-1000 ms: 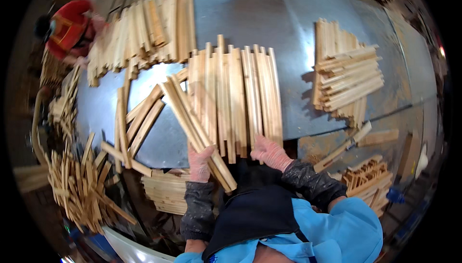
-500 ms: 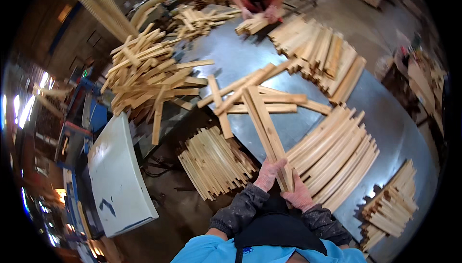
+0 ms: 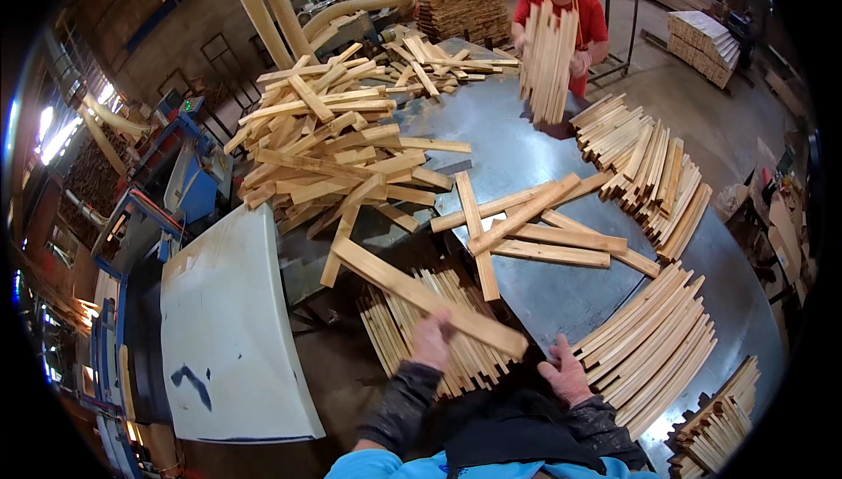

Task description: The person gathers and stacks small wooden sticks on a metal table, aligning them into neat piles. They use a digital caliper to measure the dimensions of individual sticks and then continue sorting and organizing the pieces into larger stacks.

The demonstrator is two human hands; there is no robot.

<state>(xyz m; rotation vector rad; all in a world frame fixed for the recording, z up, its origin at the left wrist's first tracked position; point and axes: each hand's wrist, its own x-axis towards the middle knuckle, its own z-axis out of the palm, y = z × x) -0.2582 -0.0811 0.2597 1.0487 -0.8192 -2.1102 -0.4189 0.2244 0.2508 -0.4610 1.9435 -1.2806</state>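
My left hand [image 3: 431, 341] is closed round a wooden slat [image 3: 412, 293], held tilted in front of me above a lower stack of slats [image 3: 383, 332]. My right hand [image 3: 567, 376] is empty, its fingers apart, at the near left edge of a row of slats [image 3: 653, 343] on the metal table [image 3: 561, 303]. Beyond my hands several loose slats [image 3: 548, 253] lie crossed on the tabletop.
A big jumbled heap of slats [image 3: 333, 150] rises at the left back. Across the table a person in red [image 3: 596, 18] holds an upright bundle of slats [image 3: 548, 62]. More slat rows [image 3: 645, 163] line the right edge. A pale panel [image 3: 224, 330] stands at left.
Both hands held two slats together; now one slat is in my left hand, swung left, and my right hand has let go. The other person has raised a bundle. My view has shifted.
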